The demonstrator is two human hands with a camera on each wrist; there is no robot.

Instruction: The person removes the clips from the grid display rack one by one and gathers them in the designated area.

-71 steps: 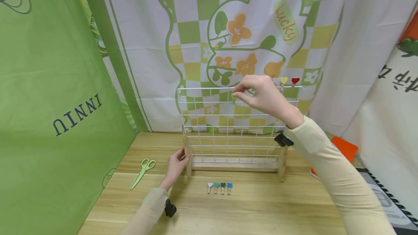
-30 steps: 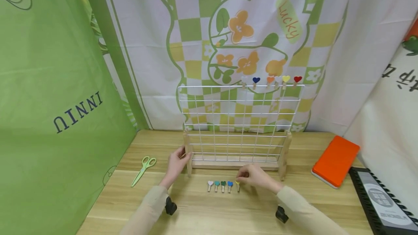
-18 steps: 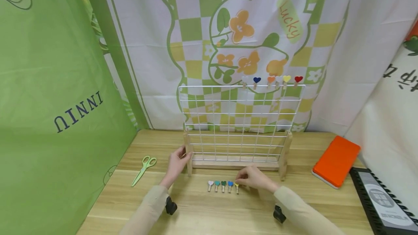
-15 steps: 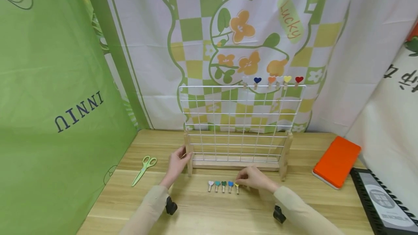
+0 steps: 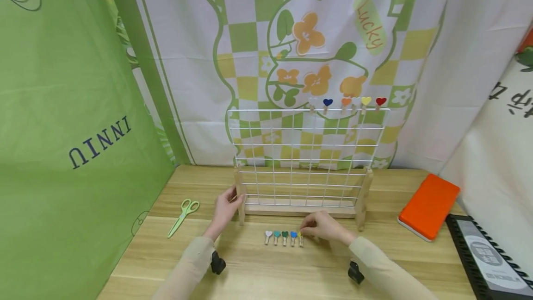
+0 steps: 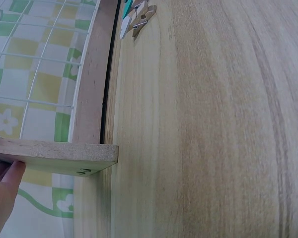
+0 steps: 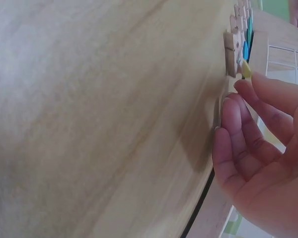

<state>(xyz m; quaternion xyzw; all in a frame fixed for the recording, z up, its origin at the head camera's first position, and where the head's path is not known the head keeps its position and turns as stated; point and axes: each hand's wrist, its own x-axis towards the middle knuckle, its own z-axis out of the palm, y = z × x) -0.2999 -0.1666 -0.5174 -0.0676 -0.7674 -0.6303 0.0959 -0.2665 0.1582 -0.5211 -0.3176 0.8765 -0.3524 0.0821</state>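
While the left hand (image 5: 224, 207) grips the rack's post (image 5: 239, 198), the right hand (image 5: 322, 226), fingertips touching the yellow clip (image 5: 300, 238), should nudge it snug and parallel beside the blue clip (image 5: 293, 237).

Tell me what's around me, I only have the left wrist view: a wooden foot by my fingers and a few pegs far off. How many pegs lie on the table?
Observer: Five heart pegs lie in a row in front of the grid rack.
Operator: Where is my right hand?
Observer: The right hand touches the yellow peg at the right end of that row.
Operator: Are any pegs on the rack?
Observer: Six sit clipped along the top wire, from a white one to the red peg at the right end.
Operator: Anything left of my left hand?
Observer: Green scissors lie on the table, left of the left hand.
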